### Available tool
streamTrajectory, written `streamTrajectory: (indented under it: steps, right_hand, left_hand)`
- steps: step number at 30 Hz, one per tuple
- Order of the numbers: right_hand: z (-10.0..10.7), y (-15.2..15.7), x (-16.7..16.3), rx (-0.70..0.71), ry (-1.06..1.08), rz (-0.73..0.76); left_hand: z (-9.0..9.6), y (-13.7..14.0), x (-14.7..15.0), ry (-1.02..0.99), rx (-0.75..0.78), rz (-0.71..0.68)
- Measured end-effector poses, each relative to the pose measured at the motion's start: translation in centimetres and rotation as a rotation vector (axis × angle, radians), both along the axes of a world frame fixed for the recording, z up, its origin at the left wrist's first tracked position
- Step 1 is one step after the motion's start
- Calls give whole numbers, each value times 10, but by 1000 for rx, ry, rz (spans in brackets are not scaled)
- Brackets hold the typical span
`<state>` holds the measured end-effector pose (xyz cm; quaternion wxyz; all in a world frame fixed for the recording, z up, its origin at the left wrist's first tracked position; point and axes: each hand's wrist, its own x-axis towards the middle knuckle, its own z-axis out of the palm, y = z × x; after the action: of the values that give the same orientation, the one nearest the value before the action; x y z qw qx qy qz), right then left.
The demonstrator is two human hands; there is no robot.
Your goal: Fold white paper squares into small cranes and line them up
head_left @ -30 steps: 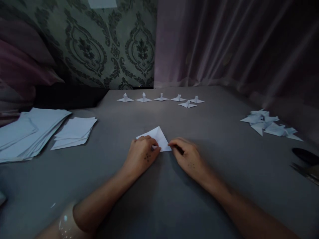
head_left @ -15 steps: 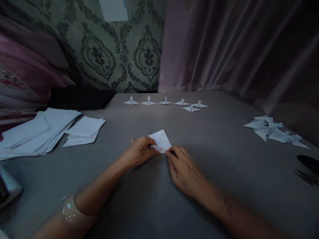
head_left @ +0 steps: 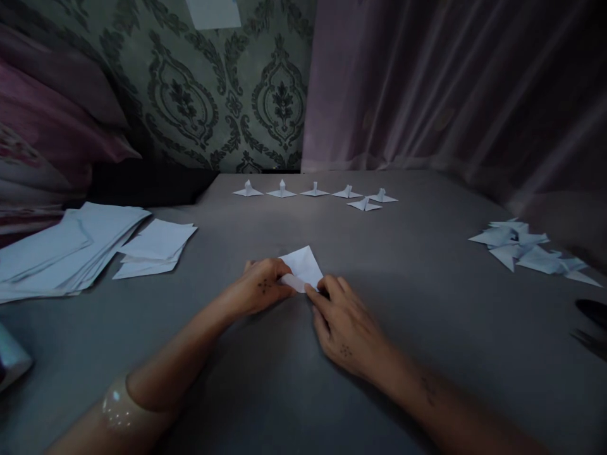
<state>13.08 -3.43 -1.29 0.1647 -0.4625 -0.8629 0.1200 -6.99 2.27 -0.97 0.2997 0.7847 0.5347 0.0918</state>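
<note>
A small square of white paper lies on the grey surface in front of me, one corner pointing away. Its near edge is turned up in a narrow fold. My left hand pinches the paper's left side between thumb and fingers. On the right, my right hand presses its fingertips on the near fold and the right corner. The fingers of both hands hide parts of the paper's edges.
Several folded paper cranes stand along the far edge. More cranes lie in a heap at the right, near a dark object. Large white sheets and small paper squares are stacked at the left.
My right fingertips have slid a little left along the near fold. My left hand stays on the paper's left side, and the view has shifted slightly.
</note>
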Motion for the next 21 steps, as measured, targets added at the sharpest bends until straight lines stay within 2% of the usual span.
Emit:
streamTrajectory:
  steps: [6, 14, 18, 21]
  right_hand:
    - [1, 2, 7, -9, 28, 47]
    - [0, 0, -5, 89, -59, 5]
    - [-7, 7, 0, 54, 96, -17]
    - [-14, 16, 6, 84, 279, -95]
  left_hand:
    - [4, -4, 3, 8, 27, 34]
    - [11, -3, 5, 35, -5, 44]
    - [14, -5, 3, 31, 43, 2]
    - [10, -7, 5, -84, 111, -54]
